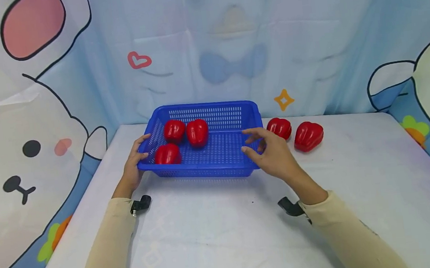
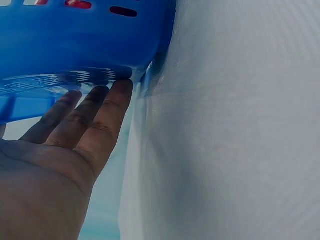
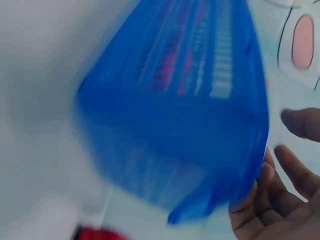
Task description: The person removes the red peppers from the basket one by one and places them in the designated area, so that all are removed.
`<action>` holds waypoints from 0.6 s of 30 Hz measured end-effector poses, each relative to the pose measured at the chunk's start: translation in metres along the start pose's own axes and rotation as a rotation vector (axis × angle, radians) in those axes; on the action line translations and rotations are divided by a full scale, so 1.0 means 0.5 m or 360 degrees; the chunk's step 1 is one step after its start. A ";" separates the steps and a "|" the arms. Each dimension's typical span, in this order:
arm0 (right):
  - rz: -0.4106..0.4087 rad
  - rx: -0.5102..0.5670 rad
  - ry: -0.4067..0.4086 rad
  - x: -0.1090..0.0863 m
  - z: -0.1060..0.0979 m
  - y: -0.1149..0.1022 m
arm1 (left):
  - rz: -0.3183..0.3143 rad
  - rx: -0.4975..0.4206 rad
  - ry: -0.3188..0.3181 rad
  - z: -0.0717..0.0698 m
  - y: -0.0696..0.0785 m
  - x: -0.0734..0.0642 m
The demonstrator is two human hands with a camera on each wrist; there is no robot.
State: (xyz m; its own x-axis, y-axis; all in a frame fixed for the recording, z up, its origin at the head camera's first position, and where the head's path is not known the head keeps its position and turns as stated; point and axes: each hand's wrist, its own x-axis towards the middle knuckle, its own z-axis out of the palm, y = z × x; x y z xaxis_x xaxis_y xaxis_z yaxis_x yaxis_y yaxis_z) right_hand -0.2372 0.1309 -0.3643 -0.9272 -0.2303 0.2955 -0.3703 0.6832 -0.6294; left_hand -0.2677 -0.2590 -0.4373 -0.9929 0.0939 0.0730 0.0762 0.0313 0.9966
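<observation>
A blue plastic basket (image 1: 218, 165) stands on the white table with three glossy red bell peppers (image 1: 197, 133) in its left part. At the basket's left end my left hand (image 1: 132, 163) holds the rim; in the left wrist view its fingers (image 2: 102, 122) lie against the outer wall. Over the right end is my right hand (image 1: 275, 153), thumb and index finger apart, with no pepper between them. Its other fingers are beside the outer rim in the right wrist view, where the basket (image 3: 170, 125) is blurred; whether they press on it I cannot tell.
Two more red peppers lie on the table just right of the basket, one close to its wall (image 1: 279, 128) and one farther right (image 1: 308, 136). Behind the table (image 1: 211, 240) hangs a light blue curtain (image 1: 176, 76) with cartoon prints.
</observation>
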 end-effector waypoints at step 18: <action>0.0151 -0.0089 -0.0715 0.165 0.227 -0.164 | 0.0026 -0.0016 0.0003 0.002 0.001 0.004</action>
State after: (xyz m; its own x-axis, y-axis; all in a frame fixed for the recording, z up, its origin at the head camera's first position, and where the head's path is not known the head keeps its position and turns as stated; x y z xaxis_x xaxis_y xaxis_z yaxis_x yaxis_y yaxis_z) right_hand -0.2897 -0.0226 -0.3700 -0.8942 -0.4341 -0.1097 -0.2906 0.7491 -0.5953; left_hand -0.2694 -0.2580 -0.4369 -0.9917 0.0924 0.0896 0.0918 0.0200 0.9956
